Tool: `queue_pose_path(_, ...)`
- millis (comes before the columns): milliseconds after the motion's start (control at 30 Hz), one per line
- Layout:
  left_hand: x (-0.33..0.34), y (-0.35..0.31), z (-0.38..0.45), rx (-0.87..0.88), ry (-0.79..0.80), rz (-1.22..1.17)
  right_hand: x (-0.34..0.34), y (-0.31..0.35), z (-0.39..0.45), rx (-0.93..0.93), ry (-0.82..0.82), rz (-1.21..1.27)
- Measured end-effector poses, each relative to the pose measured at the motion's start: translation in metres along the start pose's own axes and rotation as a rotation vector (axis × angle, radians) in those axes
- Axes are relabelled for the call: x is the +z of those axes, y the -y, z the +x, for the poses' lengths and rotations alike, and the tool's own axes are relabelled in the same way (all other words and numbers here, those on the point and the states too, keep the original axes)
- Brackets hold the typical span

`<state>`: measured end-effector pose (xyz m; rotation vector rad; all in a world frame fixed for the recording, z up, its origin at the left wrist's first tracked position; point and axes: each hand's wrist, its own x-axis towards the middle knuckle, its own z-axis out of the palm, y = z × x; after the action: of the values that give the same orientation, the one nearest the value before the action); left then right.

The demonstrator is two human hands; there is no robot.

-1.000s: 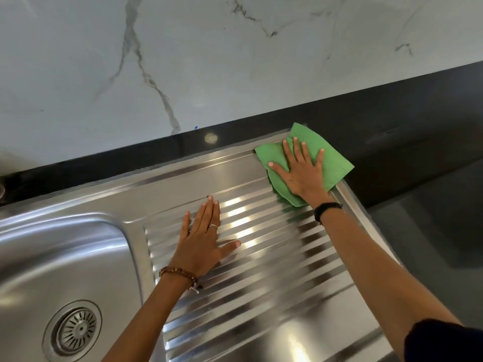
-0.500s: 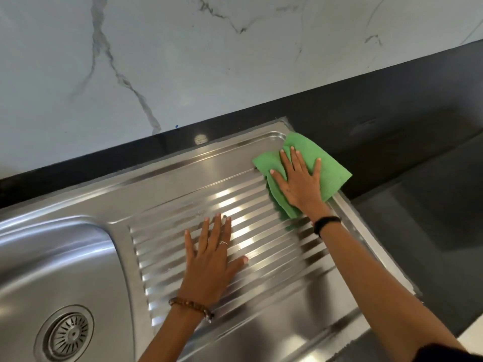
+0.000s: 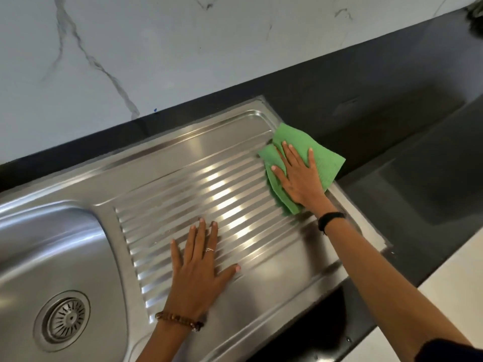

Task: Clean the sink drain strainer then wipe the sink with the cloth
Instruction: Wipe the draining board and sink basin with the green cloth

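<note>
Looks like I'm in a home kitchen, probably: stainless sink [image 3: 52, 246] with ribbed drainboard [image 3: 209, 178], set in a dark countertop [image 3: 366, 105] under a marble-look backsplash [image 3: 183, 48].

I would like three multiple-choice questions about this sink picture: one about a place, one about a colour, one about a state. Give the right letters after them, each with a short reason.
1. Where does the cloth lie?
A. in the basin
B. at the far right corner of the ribbed drainboard
C. on the wall

2. What colour is the cloth?
A. blue
B. white
C. green

3. How is the left hand placed?
A. flat on the drainboard, fingers spread, holding nothing
B. closed around the drain strainer
C. raised in the air

Answers:
1 B: the right hand presses the cloth there, and its far edge reaches over the rim toward the dark counter.
2 C: it is bright green.
3 A: the palm rests open on the ridges, while the strainer sits apart in the basin.
</note>
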<state>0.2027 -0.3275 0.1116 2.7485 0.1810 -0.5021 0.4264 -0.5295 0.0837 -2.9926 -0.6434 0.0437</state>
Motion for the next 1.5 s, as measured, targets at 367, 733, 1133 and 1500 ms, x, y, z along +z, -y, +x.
queue_pose_path(367,0.004,0.024,-0.018,-0.047,-0.085,-0.031,-0.007,0.01,-0.115,0.218,0.063,0.0)
queue_pose_path(733,0.003,0.02,-0.012,-0.092,-0.049,-0.055,-0.007,0.027,0.011,0.085,0.061,-0.054)
queue_pose_path(1133,0.001,0.022,-0.028,-0.344,-0.222,-0.179,-0.007,0.05,0.056,0.12,0.031,0.031)
queue_pose_path(1500,0.011,0.04,-0.049,-0.564,-0.279,-0.272,0.008,0.186,0.028,-0.045,0.047,0.046)
